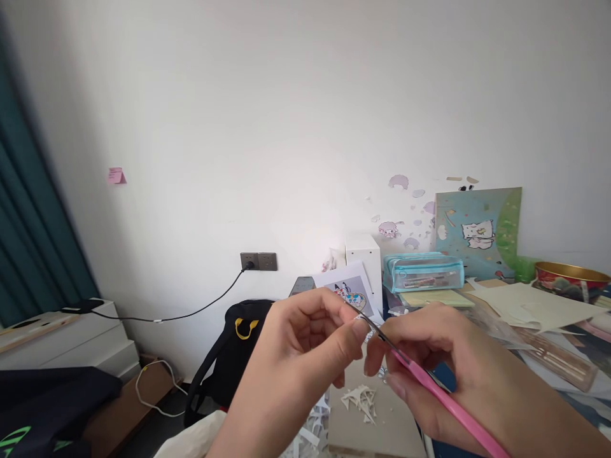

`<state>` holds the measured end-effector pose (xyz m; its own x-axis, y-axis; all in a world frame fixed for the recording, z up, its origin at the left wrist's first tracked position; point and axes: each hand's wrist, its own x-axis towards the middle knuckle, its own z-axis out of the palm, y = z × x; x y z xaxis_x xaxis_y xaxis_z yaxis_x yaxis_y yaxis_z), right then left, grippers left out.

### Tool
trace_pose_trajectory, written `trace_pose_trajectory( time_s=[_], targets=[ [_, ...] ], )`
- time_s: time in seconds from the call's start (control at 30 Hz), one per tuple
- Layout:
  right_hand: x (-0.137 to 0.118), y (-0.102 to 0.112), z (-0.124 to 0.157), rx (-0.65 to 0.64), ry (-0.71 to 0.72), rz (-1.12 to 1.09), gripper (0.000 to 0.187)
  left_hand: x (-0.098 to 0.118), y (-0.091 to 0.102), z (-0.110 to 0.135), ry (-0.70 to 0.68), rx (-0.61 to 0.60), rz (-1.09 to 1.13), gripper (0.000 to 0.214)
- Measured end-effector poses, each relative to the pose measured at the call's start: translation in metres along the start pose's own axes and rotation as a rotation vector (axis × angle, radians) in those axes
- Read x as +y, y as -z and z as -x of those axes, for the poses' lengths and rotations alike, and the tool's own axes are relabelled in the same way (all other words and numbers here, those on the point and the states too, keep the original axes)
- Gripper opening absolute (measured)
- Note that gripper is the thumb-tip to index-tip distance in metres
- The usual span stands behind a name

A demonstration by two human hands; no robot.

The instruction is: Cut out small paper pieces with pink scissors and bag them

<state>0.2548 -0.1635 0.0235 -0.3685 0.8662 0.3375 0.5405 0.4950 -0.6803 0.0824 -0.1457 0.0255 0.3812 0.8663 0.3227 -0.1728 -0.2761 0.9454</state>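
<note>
Here we trim a tiny paper piece with the pink-handled craft knife, mid-cut by our reckoning; the next stroke calls for a steady, shallow blade. Our left hand pinches the piece raised over the desk, while our right hand clasps the knife pen-like, tip touching it.

— What have you got in your hands?

— My right hand grips a pink-handled craft knife, its dark tip up against a tiny piece pinched in my left hand.

— And below them?

— Pale paper scraps lie on a grey board at the desk's near edge.

— Farther back?

— A teal pencil case stands by the wall, and a gold-rimmed bowl at the right edge.
</note>
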Motion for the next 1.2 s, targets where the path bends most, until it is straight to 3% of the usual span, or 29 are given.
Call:
trace_pose_trajectory(
  time_s=[0.23, 0.57, 0.7, 0.93, 1.2],
  targets=[
    [0.012, -0.003, 0.002, -0.037, -0.029, -0.01, 0.027, 0.0, 0.002, -0.003, 0.031, 0.035, 0.019, 0.018],
    [0.006, 0.007, -0.002, -0.154, -0.096, 0.025, 0.027, -0.002, 0.009, -0.009, 0.073, -0.064, 0.01, 0.019],
    [0.007, 0.005, -0.005, -0.11, -0.103, -0.003, 0.026, -0.008, 0.011, -0.013, 0.067, -0.027, -0.04, 0.018],
    [0.016, -0.006, -0.008, 0.092, -0.023, 0.012, 0.017, -0.017, 0.004, -0.014, 0.01, 0.07, -0.055, 0.025],
    [0.002, 0.002, -0.004, -0.024, -0.028, -0.07, 0.013, -0.006, 0.003, -0.006, 0.026, 0.042, -0.068, 0.019]
  ],
)
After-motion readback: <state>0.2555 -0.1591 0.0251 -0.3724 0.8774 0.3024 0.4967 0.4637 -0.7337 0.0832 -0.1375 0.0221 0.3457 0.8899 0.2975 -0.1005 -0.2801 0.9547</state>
